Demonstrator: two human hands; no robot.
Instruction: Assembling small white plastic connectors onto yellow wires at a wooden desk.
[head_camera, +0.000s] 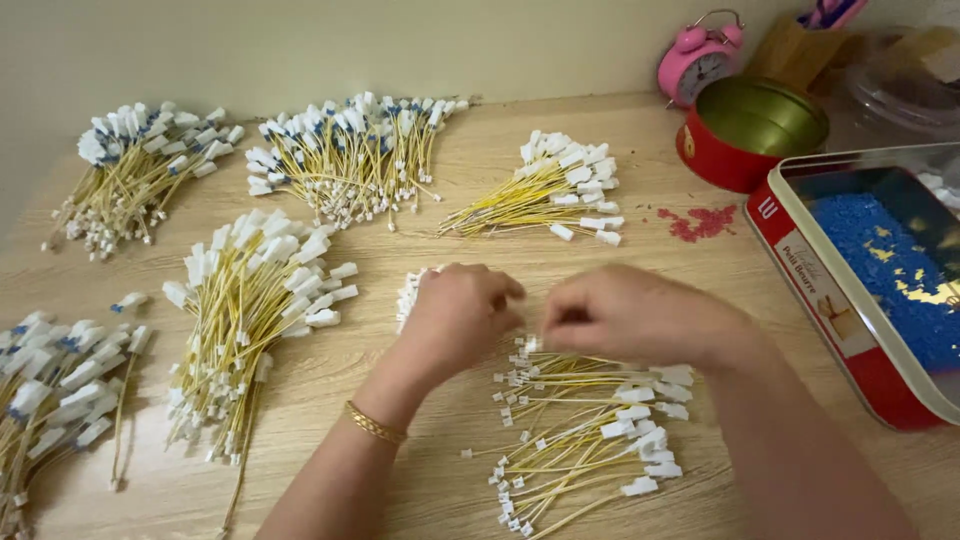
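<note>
A: What are your hands doing?

B: Your left hand (455, 318) is curled around white connectors (408, 295); your right hand (625, 315) pinches closed, its contents hidden.

A: And the loose yellow wire leads (585, 430)?

B: Just under your right wrist. They look light and springy, so grip them by the plugs.

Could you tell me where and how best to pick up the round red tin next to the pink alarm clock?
Probably by its rim, from above. The round red tin stands upright and open, without a lid, so fingers can hook over the near wall. The pink alarm clock crowds its far left side, so the near side looks freer.
</note>
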